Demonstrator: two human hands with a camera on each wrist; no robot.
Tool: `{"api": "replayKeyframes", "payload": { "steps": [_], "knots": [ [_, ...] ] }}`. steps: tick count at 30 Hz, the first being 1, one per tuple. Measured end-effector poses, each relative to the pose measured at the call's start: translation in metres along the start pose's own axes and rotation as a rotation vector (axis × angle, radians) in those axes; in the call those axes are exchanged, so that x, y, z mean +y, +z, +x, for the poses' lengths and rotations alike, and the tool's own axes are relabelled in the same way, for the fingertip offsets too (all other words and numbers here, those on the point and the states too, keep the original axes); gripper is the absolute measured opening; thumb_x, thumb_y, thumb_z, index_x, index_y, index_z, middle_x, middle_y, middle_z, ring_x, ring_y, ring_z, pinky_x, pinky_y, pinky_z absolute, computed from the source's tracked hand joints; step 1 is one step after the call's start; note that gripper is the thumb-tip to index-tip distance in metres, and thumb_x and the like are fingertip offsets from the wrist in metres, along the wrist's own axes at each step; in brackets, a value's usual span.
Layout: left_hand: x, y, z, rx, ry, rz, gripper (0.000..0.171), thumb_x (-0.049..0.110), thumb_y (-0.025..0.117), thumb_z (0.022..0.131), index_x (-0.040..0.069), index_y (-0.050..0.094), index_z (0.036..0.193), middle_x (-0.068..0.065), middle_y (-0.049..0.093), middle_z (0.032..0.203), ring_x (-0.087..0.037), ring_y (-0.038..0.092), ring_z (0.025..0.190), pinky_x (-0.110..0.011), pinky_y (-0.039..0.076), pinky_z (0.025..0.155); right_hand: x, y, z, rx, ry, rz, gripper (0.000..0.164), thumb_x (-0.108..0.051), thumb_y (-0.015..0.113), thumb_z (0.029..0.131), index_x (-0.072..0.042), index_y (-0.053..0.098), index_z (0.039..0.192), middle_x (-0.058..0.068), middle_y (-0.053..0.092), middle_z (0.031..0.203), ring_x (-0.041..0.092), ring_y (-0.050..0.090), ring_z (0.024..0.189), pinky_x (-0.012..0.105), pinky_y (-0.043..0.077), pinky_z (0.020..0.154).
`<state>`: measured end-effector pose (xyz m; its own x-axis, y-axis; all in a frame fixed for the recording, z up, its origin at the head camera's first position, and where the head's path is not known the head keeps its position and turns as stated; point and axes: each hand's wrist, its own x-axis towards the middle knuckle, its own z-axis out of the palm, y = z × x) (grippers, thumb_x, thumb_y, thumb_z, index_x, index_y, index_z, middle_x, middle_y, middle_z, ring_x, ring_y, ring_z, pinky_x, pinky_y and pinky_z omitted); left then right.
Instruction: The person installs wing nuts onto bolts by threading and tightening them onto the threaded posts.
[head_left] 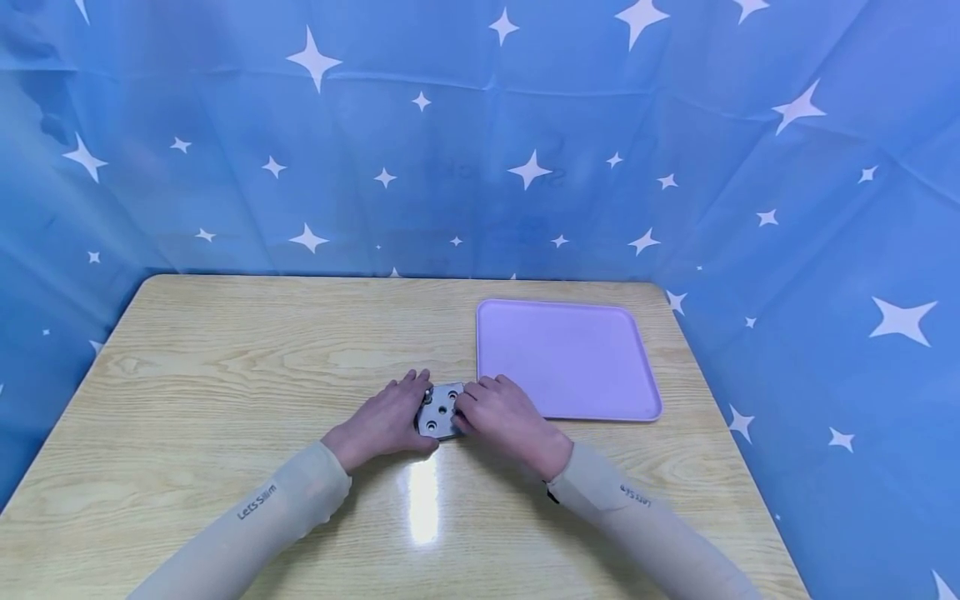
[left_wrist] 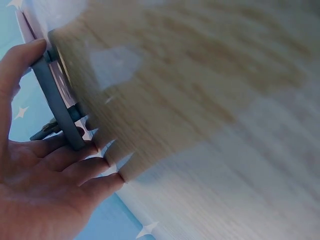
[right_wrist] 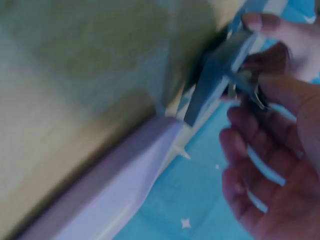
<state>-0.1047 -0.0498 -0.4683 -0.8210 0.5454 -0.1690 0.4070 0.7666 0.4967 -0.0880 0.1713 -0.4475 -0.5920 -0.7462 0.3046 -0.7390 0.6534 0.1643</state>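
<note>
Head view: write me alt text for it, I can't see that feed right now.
The left hand grips the left side of a metal plate with holes, over a wood-grain table, while the right hand curls its fingers at the right side. A purple tray lies beyond the right hand; a blue star-patterned curtain hangs behind.

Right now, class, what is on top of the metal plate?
On the metal plate, a screw stands at the far left corner, and holes show. The right hand pinches a metal shaft over the plate; in the head view that hand hides the near right corner.
</note>
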Motion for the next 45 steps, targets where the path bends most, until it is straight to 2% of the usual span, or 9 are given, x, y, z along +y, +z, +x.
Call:
{"api": "replayKeyframes", "payload": {
  "steps": [5, 10, 15, 18, 23, 31, 35, 41, 45],
  "knots": [
    [0.000, 0.001, 0.000, 0.009, 0.014, 0.005, 0.100, 0.040, 0.088, 0.076, -0.010, 0.043, 0.150, -0.028, 0.038, 0.160, -0.044, 0.034, 0.149, -0.056, 0.033, 0.121, -0.010, 0.007, -0.001, 0.091, 0.112, -0.033, 0.030, -0.031, 0.082, 0.086, -0.012, 0.063, 0.072, 0.000, 0.061, 0.067, 0.018, 0.053, 0.055, 0.030, 0.042, 0.048],
    [0.000, 0.001, 0.000, 0.012, 0.022, 0.001, 0.101, 0.040, 0.089, 0.076, -0.011, 0.042, 0.150, -0.029, 0.038, 0.159, -0.045, 0.035, 0.149, -0.057, 0.033, 0.121, -0.009, -0.004, -0.001, -0.045, 0.153, 0.037, 0.040, -0.049, 0.074, 0.093, -0.009, 0.071, 0.090, 0.003, 0.069, 0.083, 0.019, 0.063, 0.070, 0.033, 0.052, 0.062],
    [-0.001, 0.000, 0.000, 0.007, 0.013, -0.004, 0.102, 0.042, 0.088, 0.077, -0.010, 0.041, 0.151, -0.029, 0.038, 0.159, -0.043, 0.034, 0.150, -0.056, 0.033, 0.121, 0.006, -0.022, -0.001, -0.241, 0.017, 0.143, 0.053, -0.041, 0.078, 0.092, -0.014, 0.066, 0.135, 0.002, 0.067, 0.133, 0.022, 0.064, 0.116, 0.041, 0.054, 0.091],
    [-0.002, 0.000, 0.001, 0.000, -0.001, 0.000, 0.102, 0.042, 0.088, 0.078, -0.009, 0.041, 0.152, -0.029, 0.037, 0.160, -0.042, 0.033, 0.150, -0.056, 0.033, 0.121, 0.013, -0.026, -0.001, -0.286, -0.107, 0.147, 0.048, -0.023, 0.079, 0.094, -0.019, 0.065, 0.139, -0.003, 0.062, 0.143, 0.019, 0.059, 0.126, 0.040, 0.053, 0.094],
    [-0.002, -0.001, 0.002, -0.014, -0.010, 0.006, 0.103, 0.043, 0.088, 0.078, -0.009, 0.040, 0.153, -0.028, 0.036, 0.161, -0.042, 0.032, 0.150, -0.056, 0.032, 0.121, 0.015, -0.022, 0.000, -0.247, -0.177, 0.109, 0.033, -0.016, 0.076, 0.095, -0.021, 0.072, 0.127, -0.007, 0.069, 0.132, 0.015, 0.062, 0.120, 0.036, 0.053, 0.094],
    [0.000, -0.002, 0.003, -0.012, -0.015, 0.001, 0.104, 0.043, 0.088, 0.078, -0.009, 0.038, 0.154, -0.028, 0.036, 0.160, -0.042, 0.033, 0.150, -0.057, 0.033, 0.121, 0.011, -0.014, 0.002, -0.181, -0.132, 0.049, 0.018, -0.020, 0.080, 0.091, -0.021, 0.077, 0.109, -0.008, 0.074, 0.109, 0.014, 0.067, 0.102, 0.032, 0.054, 0.087],
    [0.000, -0.002, 0.003, -0.010, -0.008, 0.000, 0.104, 0.043, 0.088, 0.078, -0.009, 0.039, 0.153, -0.028, 0.037, 0.160, -0.042, 0.033, 0.150, -0.056, 0.032, 0.121, 0.005, -0.009, 0.002, -0.082, -0.068, 0.015, 0.010, -0.026, 0.080, 0.091, -0.019, 0.076, 0.097, -0.005, 0.074, 0.093, 0.015, 0.067, 0.085, 0.031, 0.053, 0.072],
    [0.000, -0.001, 0.003, -0.005, 0.000, 0.004, 0.103, 0.042, 0.088, 0.077, -0.010, 0.040, 0.153, -0.029, 0.037, 0.160, -0.044, 0.034, 0.150, -0.056, 0.032, 0.121, -0.009, 0.003, -0.001, 0.073, 0.110, 0.003, 0.025, -0.030, 0.081, 0.089, -0.013, 0.068, 0.075, -0.002, 0.062, 0.068, 0.016, 0.055, 0.056, 0.029, 0.042, 0.049],
    [0.000, 0.000, 0.002, 0.004, 0.002, 0.006, 0.103, 0.042, 0.089, 0.077, -0.010, 0.040, 0.152, -0.030, 0.038, 0.159, -0.045, 0.034, 0.149, -0.057, 0.033, 0.120, -0.016, 0.003, -0.002, 0.051, 0.197, 0.011, 0.031, -0.035, 0.079, 0.091, -0.011, 0.066, 0.075, -0.001, 0.061, 0.067, 0.017, 0.054, 0.056, 0.030, 0.044, 0.050]
  ]
}}
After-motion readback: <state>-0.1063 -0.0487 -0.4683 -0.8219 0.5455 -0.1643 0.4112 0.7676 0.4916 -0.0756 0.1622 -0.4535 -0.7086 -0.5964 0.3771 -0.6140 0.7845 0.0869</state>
